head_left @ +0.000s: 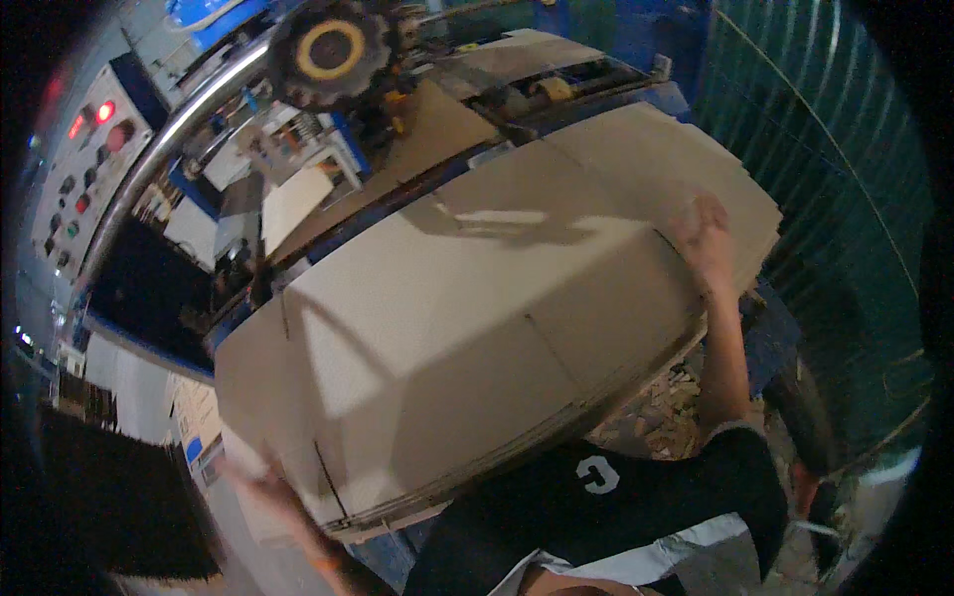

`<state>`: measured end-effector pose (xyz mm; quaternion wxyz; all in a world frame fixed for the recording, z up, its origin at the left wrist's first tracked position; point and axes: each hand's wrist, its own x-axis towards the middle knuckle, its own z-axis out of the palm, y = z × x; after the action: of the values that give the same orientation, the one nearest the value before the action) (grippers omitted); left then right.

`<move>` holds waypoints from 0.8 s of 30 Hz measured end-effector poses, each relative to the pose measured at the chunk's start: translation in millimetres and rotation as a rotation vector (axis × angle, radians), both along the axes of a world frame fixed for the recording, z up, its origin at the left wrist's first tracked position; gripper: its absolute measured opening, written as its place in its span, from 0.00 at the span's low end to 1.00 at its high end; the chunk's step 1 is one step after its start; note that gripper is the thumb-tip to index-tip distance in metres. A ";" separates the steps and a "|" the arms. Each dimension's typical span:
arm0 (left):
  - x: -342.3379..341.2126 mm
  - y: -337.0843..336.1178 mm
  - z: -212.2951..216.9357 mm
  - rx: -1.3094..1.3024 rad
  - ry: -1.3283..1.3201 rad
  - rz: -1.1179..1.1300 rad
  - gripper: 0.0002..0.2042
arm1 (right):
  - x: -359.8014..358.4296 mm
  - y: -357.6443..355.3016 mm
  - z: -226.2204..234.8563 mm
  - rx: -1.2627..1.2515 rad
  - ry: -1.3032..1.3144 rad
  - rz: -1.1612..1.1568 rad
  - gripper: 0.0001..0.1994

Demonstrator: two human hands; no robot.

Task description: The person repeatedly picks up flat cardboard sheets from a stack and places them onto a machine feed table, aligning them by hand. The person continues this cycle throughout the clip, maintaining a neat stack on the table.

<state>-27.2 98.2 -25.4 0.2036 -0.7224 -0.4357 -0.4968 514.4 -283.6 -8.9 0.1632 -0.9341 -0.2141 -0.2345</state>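
A stack of large brown cardboard sheets [467,338] with slots cut into its edges lies across the machine bed in front of me. On its right part rests my right hand [706,243], fingers apart and laid on the top sheet near a slot. At the near left corner of the stack is my left hand [266,489], smeared by motion. Its fingers cannot be made out clearly, nor whether they touch the sheets' edge. Shadows fall across the top sheet.
A dark toothed wheel [331,50] and a curved metal tube [179,124] stand beyond the stack. At left is a control panel [94,164] with lit red lamps. Green corrugated sheeting [825,169] rises on the right. Cardboard scraps [661,417] litter the floor below.
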 end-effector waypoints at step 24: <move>-82.8 -12.5 23.0 -0.746 -1.518 -0.668 0.20 | 88.1 -84.8 23.8 1.426 0.380 0.272 0.22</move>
<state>-110.0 85.7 -2.4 -0.5398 -0.3086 -0.3532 -0.6991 602.5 -368.5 14.9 0.7906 -0.5915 -0.0921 -0.1288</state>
